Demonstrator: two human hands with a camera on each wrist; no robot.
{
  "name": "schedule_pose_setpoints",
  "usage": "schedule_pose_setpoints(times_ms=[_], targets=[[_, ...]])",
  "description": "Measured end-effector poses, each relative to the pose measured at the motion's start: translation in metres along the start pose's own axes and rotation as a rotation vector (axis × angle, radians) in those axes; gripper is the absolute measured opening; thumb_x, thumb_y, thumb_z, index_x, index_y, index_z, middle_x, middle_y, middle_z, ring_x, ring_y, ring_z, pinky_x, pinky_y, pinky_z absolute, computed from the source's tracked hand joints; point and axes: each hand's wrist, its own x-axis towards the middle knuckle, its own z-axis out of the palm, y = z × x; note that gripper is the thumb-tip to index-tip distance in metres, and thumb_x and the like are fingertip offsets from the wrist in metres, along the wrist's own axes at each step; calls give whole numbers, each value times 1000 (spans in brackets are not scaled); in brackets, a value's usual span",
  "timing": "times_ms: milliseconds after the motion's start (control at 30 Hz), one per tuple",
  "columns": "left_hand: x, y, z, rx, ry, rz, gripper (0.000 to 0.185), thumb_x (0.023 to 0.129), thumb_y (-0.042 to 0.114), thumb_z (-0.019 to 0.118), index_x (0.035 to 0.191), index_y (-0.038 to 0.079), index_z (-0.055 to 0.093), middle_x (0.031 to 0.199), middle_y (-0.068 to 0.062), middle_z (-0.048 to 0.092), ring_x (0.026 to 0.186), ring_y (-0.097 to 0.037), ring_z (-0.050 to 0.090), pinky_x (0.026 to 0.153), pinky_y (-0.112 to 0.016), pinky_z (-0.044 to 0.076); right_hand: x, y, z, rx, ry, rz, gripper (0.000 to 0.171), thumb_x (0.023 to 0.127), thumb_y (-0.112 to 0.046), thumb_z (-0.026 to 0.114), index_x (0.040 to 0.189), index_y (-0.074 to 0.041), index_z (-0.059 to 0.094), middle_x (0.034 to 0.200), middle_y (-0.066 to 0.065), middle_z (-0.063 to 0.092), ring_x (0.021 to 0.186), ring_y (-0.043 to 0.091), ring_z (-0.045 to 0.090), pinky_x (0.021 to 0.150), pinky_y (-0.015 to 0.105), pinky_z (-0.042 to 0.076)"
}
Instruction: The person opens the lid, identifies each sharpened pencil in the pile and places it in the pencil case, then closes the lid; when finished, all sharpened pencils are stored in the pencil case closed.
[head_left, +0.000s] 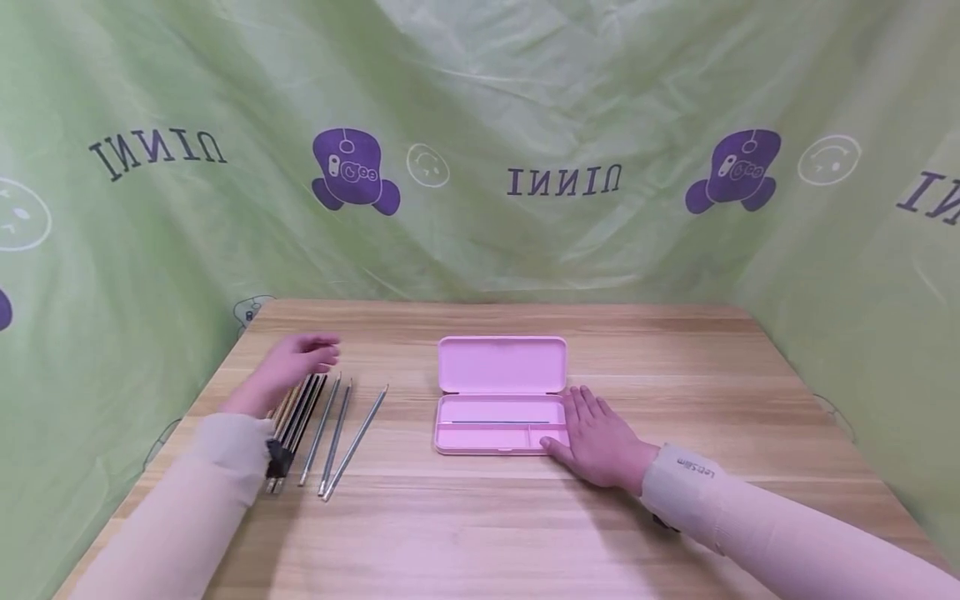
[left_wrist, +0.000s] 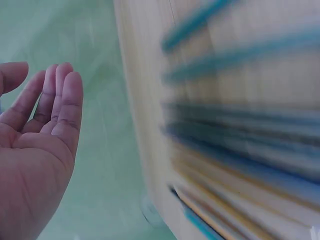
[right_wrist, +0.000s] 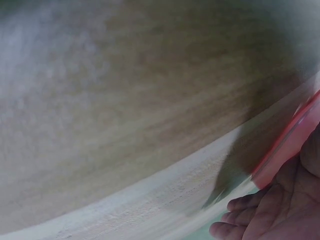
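A pink pencil case (head_left: 501, 452) lies with its lid raised at the middle of the table. In its long back compartment lies one slim pencil (head_left: 498, 422). My right hand (head_left: 600, 442) rests flat at the case's right side, fingers straight and thumb over the front right corner. Over the far ends of a row of dark and yellowish pencils (head_left: 306, 408) hovers my left hand (head_left: 296, 367). Its fingers are loosely extended and hold nothing, as the left wrist view shows. Several blue-grey pencils (head_left: 356, 442) lie apart, right of that row.
The wooden table (head_left: 465, 533) is ringed by green printed curtain (head_left: 480, 250) at the back and sides. Close to the left wrist, a small black object (head_left: 280, 458) overlaps the near ends of the pencil row.
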Motion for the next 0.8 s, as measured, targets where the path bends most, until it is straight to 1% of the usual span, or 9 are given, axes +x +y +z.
schedule_pose_setpoints(times_ms=[100,167,200,267,367,433,667,733,800], targets=[[-12,-19,-26,-18,58,-49,50,108,10,49,145,-22,36,140,-41,47,100,-6,64,90,-24,56,0,0,0,7,1,-1,88,108,-54,37,153,19,22,160,39,22,149,53,19,121,61,21],[-21,-30,-40,-31,80,-72,52,109,11,49,146,-23,33,136,-38,52,98,-1,63,91,-24,56,0,0,2,2,4,-3,88,108,-56,36,153,19,22,160,39,22,150,53,19,121,61,21],[-26,-35,-46,-38,87,-80,53,109,11,49,145,-24,32,130,-33,57,95,0,63,89,-23,57,1,0,3,-4,4,-3,90,108,-57,34,154,19,21,160,39,22,150,53,19,122,61,21],[-33,-46,-57,-72,103,-92,54,109,10,48,144,-26,30,116,-16,67,92,3,64,87,-21,57,1,1,5,-5,6,-7,92,108,-60,30,154,19,21,160,39,22,150,53,19,122,61,20],[-43,-58,-71,-129,104,-110,56,110,10,45,144,-29,23,103,10,66,91,5,64,86,-20,57,1,3,7,3,13,-14,96,107,-64,26,153,20,21,159,40,22,149,54,19,121,62,20],[-48,-65,-78,-150,108,-127,58,110,9,44,145,-30,19,100,15,64,91,5,64,86,-20,57,0,4,6,20,20,-20,94,108,-61,29,152,21,22,158,41,22,148,56,19,121,63,21],[-65,-89,-84,-177,140,-256,60,108,6,50,147,-26,18,99,17,64,86,6,63,80,-16,55,1,2,0,8,16,-10,89,108,-56,36,153,20,23,160,39,23,149,53,20,121,62,22],[-67,-95,-82,-145,146,-280,59,107,5,50,146,-27,20,103,8,66,85,8,61,79,-16,55,2,2,0,5,8,-7,88,108,-55,37,153,19,23,160,38,23,149,53,20,121,62,22],[-68,-99,-80,-89,148,-284,56,107,4,50,143,-29,23,111,-14,68,84,9,59,78,-16,56,3,3,0,-3,1,-6,87,108,-55,37,153,19,24,160,38,23,149,53,20,121,62,22]])
